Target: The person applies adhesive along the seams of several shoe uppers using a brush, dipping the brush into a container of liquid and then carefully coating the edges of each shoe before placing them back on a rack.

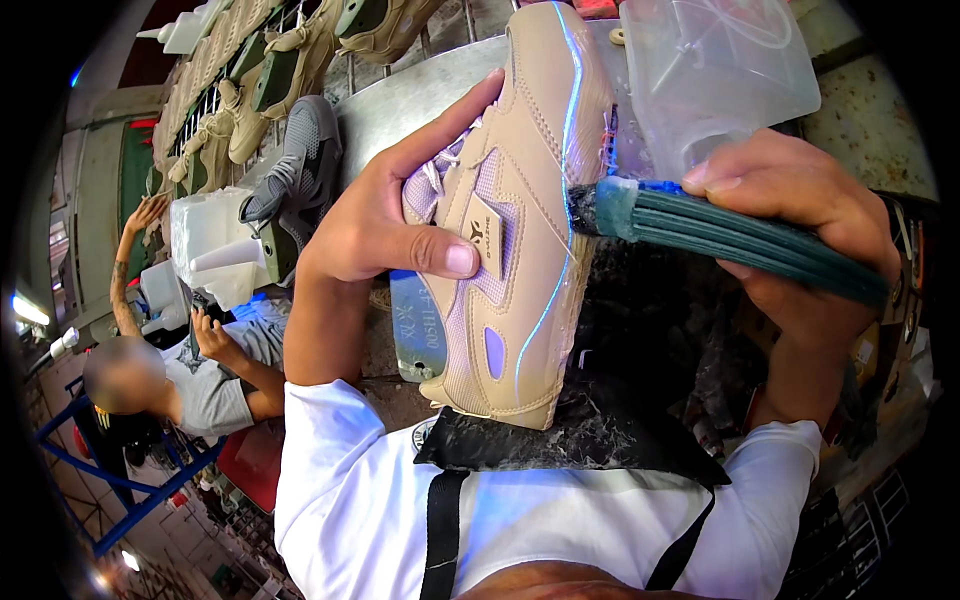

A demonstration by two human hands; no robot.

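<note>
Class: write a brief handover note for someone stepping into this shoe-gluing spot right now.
Left hand: grips the beige sneaker upper, tilted on its side, thumb on its side panel.
Right hand: holds the green-handled brush, bristles touching the upper's bottom edge.
Nearby: translucent plastic container above the brush; more uppers on the rack.
Done: a shiny strip shows along the edge.
Left: how much remains uncoated cannot be told.

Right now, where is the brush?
In the head view, the green brush is on the right, held in the right hand, its bristles touching the edge of the beige shoe that the left hand holds.
</note>
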